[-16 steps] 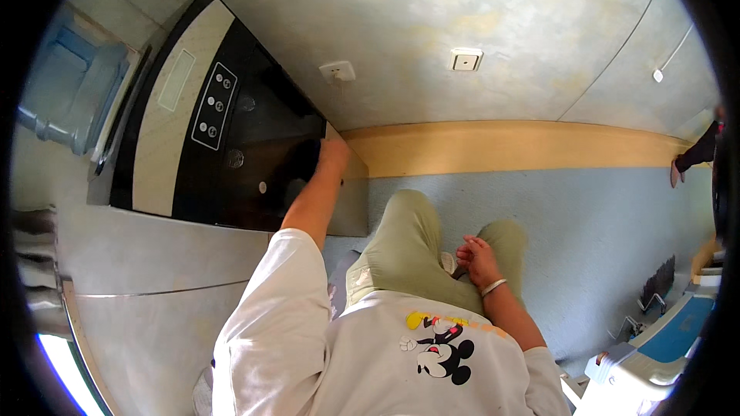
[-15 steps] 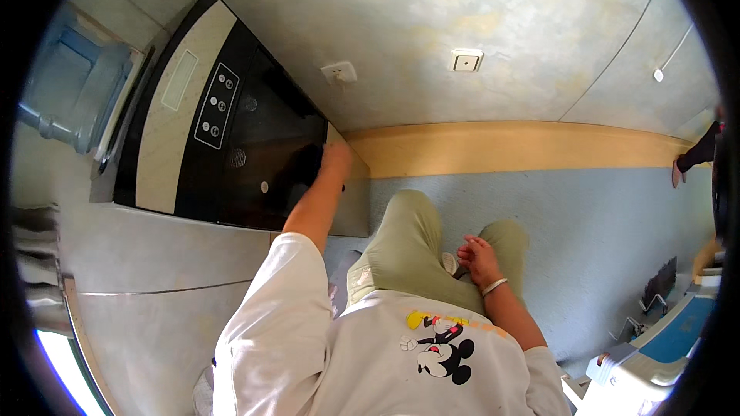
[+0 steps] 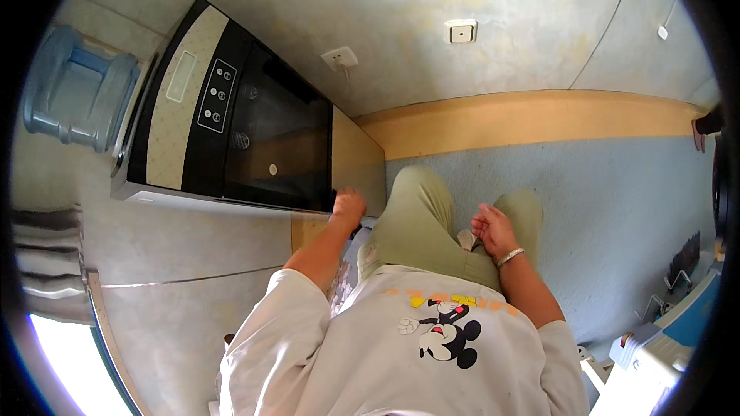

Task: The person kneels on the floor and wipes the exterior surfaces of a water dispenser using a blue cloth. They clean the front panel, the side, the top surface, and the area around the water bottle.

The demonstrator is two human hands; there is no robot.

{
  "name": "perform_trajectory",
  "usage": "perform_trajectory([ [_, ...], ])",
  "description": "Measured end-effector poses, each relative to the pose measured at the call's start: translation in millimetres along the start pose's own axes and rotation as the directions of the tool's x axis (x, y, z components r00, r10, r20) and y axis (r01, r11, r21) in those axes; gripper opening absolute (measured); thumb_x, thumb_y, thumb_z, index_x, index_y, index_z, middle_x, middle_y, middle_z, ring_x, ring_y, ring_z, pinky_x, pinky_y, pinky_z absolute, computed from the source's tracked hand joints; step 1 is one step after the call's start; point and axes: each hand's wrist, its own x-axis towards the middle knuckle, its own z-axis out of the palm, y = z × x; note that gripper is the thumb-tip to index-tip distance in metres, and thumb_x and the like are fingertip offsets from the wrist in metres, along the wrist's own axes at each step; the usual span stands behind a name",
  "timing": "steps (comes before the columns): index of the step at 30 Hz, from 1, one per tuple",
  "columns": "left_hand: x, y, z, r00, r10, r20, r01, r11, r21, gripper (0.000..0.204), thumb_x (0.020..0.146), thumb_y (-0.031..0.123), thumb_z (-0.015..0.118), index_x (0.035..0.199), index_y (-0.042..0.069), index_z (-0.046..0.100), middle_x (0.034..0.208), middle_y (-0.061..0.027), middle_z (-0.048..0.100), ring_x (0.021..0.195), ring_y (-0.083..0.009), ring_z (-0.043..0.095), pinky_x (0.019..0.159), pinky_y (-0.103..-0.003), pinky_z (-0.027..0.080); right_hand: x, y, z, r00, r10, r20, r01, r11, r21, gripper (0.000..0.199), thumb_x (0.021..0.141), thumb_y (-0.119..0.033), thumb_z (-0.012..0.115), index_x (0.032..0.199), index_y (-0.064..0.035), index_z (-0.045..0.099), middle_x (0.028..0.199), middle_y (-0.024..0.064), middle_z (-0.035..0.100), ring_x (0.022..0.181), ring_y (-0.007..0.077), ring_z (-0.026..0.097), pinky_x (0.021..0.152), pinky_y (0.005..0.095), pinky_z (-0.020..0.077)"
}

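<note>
Holds the bare left hand curled at the lower right corner of the dark glass door on the boxy black-and-cream water dispenser, upper left of the frame; cannot tell its grip. Holds the bare right hand right of centre, loosely part-open, near 1 pale-green trouser knee.

A loose white short-sleeved shirt bears a colourful cartoon-mouse print; pale olive-green trousers; a silvery bangle circles the right wrist.
</note>
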Motion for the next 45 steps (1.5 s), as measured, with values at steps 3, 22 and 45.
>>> perform_trajectory([
  [3, 17.0, -36.7, -45.4, 0.976, -0.104, -0.191, 0.085, 0.991, -0.106, 0.020, 0.079, 0.018, 0.055, 0.094, 0.011, 0.066, 0.102, -0.0103, 0.058, 0.101, -0.0284, 0.050, 0.085, -0.039, 0.040, 6.5, 3.1, -2.7, 1.000, -0.006, 0.029, 0.007, 1.000, -0.013, 0.025, 0.087, -0.022, 0.057, 0.105, -0.0062, 0.051, 0.077, 0.0064, 0.058, 0.065, 0.0160, 0.058, 0.056, 0.0312, 0.0491],
  [22, 8.5, 22.4, 20.7, 0.998, 0.068, -0.007, -0.068, 0.997, -0.035, 0.026, 0.080, 0.021, 0.056, 0.103, 0.012, 0.064, 0.108, -0.0096, 0.056, 0.106, -0.0291, 0.048, 0.090, -0.045, 0.035, -29.2, -54.7, 20.2, 0.661, -0.523, 0.538, 0.403, -0.357, -0.843, 0.021, 0.077, -0.012, 0.060, 0.095, -0.0014, 0.060, 0.088, 0.0129, 0.056, 0.085, 0.0305, 0.055, 0.073, 0.0382, 0.0445],
  [45, 212.4, -43.9, -16.2, 0.996, 0.053, -0.071, -0.047, 0.996, 0.078, 0.028, 0.083, 0.017, 0.053, 0.109, 0.008, 0.059, 0.112, -0.0098, 0.052, 0.105, -0.0295, 0.046, 0.086, -0.048, 0.037, 48.7, -86.3, 24.6, 0.821, -0.522, 0.232, 0.147, -0.199, -0.969, 0.029, 0.071, -0.013, 0.063, 0.098, -0.0041, 0.059, 0.105, 0.0143, 0.053, 0.101, 0.0332, 0.049, 0.086, 0.0401, 0.0415],
])
